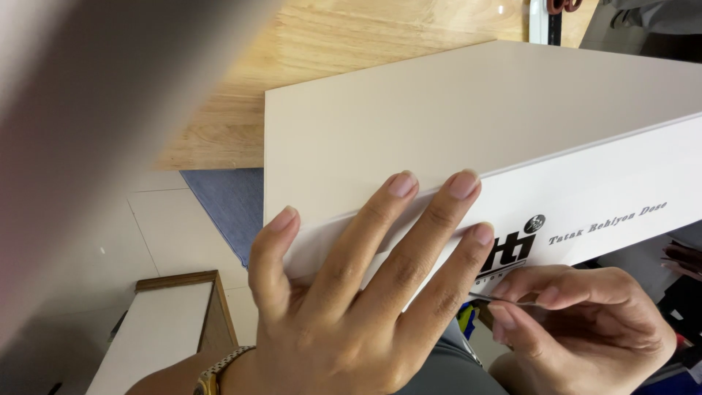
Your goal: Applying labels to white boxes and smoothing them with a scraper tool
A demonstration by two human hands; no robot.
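As the view runs from the left, a pale blurred panel [88, 146] fills the near corner, too out of focus for me to tell what it is. Below it lies a light tiled floor [175, 227], with a white-topped, wood-edged stand [164, 329] on it and a blue mat [230, 201] just beside.

Item: worktop [322, 66], light wood, upper middle, partly covered.

Item: box [468, 139], large, white, flat-lidded, resting on the worktop with its front edge jutting toward me over the floor. Its front wall carries dark printed lettering and a small round mark.

Item: my left hand [351, 292], open and spread, palm flat against the box's front wall. The fingertips [402, 183] reach the top edge; the thumb presses the lower left part of the wall. It grips nothing, only presses. A gold-toned watch band [216, 373] shows at the wrist.

Item: my right hand [578, 314], below the box's lower edge, near the lettering. Thumb and forefinger are pinched on a thin metal pin [504, 299], whose tip points left, toward the left hand's little finger. Whether the tip touches the box I cannot tell.

Item: a white strip with a reddish-handled tool [563, 6] at the worktop's far edge, mostly cut off.

Item: dark and coloured things [684, 292] at the far right, unclear.
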